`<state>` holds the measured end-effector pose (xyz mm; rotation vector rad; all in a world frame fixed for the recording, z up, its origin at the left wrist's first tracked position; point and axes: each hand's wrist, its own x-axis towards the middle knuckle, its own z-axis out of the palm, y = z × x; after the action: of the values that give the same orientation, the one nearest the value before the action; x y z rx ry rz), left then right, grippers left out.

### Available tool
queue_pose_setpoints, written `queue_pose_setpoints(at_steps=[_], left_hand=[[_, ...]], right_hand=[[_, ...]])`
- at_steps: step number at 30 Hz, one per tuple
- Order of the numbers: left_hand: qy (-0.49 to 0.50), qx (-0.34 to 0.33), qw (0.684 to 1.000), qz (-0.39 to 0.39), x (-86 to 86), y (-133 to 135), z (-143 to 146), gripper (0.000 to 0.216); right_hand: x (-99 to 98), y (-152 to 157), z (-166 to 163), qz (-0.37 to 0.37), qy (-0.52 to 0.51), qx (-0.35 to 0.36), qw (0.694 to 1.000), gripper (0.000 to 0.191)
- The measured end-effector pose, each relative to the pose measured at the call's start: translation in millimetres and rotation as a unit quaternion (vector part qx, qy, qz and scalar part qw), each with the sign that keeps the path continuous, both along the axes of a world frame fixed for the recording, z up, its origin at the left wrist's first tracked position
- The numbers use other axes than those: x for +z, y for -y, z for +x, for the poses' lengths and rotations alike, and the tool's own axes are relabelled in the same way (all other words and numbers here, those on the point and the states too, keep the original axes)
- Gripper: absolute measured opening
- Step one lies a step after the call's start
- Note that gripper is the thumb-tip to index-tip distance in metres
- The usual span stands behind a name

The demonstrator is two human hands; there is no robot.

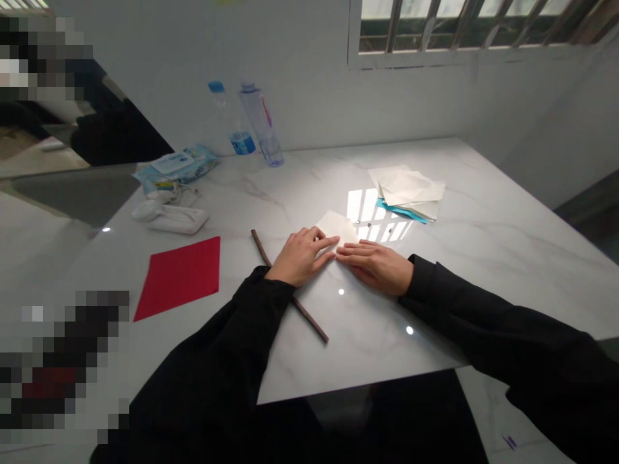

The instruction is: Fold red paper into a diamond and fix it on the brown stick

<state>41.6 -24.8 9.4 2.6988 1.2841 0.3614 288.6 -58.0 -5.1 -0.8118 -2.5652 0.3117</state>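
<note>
A small cream sheet of paper point(333, 223) lies on the marble-patterned table, partly covered by my hands. My left hand point(304, 254) rests on its left and near side, with the index finger and thumb stretched out. From the right, my right hand point(377, 265) lies flat at the paper's near right edge, fingers extended towards the left hand. Under my left forearm runs a thin brown stick point(309, 319), its middle hidden by the wrist and sleeve. A red square of paper point(181, 277) lies flat to the left.
A stack of cream papers point(409, 183) with a blue sheet point(403, 211) sits back right. Two plastic bottles, one blue-capped point(242, 138) and one tall point(264, 122), stand by the wall. Back left are a wipes packet point(178, 164) and a white device point(176, 218).
</note>
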Motion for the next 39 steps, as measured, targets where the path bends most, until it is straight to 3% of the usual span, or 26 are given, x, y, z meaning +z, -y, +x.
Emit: queue_pose_setpoints(at_steps=[5,13,21,27,33,39], left_hand=[[0.019,0.001,1.0,0.014,-2.0,-2,-4,0.038],[0.037,-0.028,0.999,-0.005,-7.8,-12,-14,0.039],[0.028,-0.008,1.0,-0.011,-11.3,-14,-13,0.04],[0.017,-0.013,1.0,-0.015,-10.2,-20,-11,0.038],[0.032,-0.007,0.999,-0.014,-8.8,-19,-8,0.037],[0.044,-0.011,0.999,-0.017,-11.3,-19,-10,0.037]], right_hand=[[-3.0,3,-5,0.011,0.038,-0.012,0.999,0.047],[-6.9,10,-2,-0.031,0.059,-0.045,0.997,0.052],[-11.5,37,13,-0.025,0.074,-0.091,0.993,0.065],[-8.9,36,0,0.046,0.027,-0.131,0.99,0.052],[2.6,28,-28,0.068,0.075,-0.145,0.984,0.042],[1.2,33,-21,0.085,0.078,-0.141,0.983,0.035]])
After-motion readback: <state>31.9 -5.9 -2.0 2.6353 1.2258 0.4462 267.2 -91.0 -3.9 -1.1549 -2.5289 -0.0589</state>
